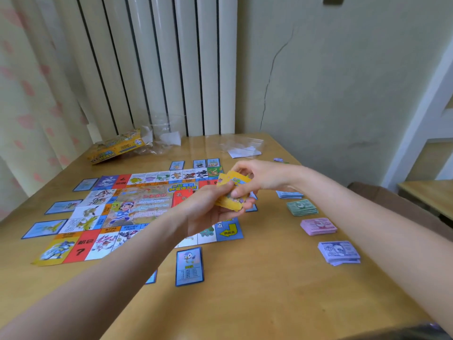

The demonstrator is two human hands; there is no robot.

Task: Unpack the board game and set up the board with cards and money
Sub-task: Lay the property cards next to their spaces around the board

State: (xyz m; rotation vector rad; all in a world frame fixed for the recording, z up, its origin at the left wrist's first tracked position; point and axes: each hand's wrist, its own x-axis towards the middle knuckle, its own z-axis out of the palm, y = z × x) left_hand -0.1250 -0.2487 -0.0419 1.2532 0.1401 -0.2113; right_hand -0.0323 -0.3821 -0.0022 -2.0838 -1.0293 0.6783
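Observation:
The colourful game board (127, 212) lies flat on the wooden table (245, 290). Blue-framed cards surround it, one (189, 266) near the front edge. Above the board's right side, my left hand (208, 209) and my right hand (259, 177) both grip a small stack of yellow cards (232, 192). To the right lie money stacks: green (302, 207), pink (318, 226), purple (339, 252) and a blue pile (289, 194) partly behind my right wrist.
The yellow game box (115, 148) lies at the back left beside crumpled clear wrapping (161, 136). A clear bag with white paper (242, 147) sits at the back right. A radiator and wall stand behind the table. A brown chair (397, 200) is at right.

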